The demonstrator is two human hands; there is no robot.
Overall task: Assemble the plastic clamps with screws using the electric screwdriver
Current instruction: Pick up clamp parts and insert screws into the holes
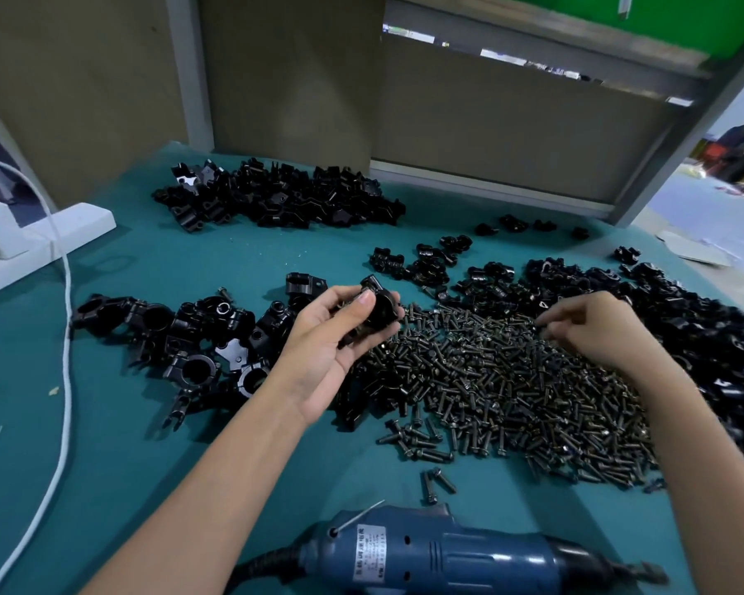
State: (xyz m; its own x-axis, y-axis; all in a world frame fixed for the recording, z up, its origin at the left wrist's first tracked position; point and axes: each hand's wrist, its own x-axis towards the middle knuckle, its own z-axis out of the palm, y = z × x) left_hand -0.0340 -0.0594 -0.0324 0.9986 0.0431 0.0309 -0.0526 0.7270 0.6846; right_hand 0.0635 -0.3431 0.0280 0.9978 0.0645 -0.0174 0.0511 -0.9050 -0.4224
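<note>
My left hand [340, 337] holds a black plastic clamp [379, 309] above the table, thumb on top and fingers curled under it. My right hand [589, 328] reaches into the big heap of dark screws [490, 380], its fingertips pinching at one at the heap's far side; the screw itself is too small to make out. The blue electric screwdriver [447, 551] lies on its side at the near edge, with no hand on it. Assembled clamps [181, 337] are piled to the left of my left hand.
The table has a teal cover [147, 444]. Loose black clamp parts form a heap at the back [284, 195] and another along the right [683, 319]. A white cable [63, 337] runs down the left side, past a white block [39, 238]. Panels wall the back.
</note>
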